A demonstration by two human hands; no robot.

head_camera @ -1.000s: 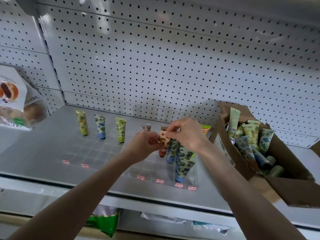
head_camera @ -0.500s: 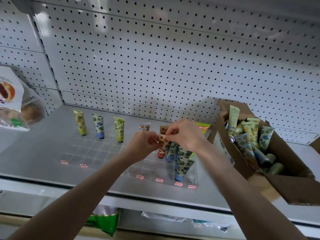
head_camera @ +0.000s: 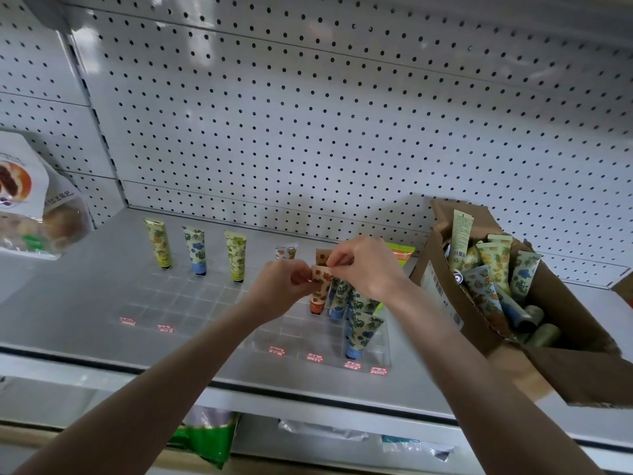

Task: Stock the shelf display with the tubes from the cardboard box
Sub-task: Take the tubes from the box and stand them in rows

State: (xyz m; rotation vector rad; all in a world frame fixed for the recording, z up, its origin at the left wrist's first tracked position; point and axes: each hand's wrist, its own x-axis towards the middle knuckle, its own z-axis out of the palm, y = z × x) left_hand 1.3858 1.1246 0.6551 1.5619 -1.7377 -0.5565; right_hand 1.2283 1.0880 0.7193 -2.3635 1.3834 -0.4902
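blue-flowered tubes (head_camera: 361, 332) just beside the orange tube (head_camera: 318, 296), cardboard box (head_camera: 442, 293) further right

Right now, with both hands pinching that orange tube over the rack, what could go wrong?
1. The orange tube is pinched only at its top edge by the left hand and right hand. Its cap could miss its slot in the clear rack, and the tube may tip.
2. The blue-flowered tubes stand right beside it, so a sideways nudge might topple them.
3. The right forearm passes close to the cardboard box, and pulling back could bump it.
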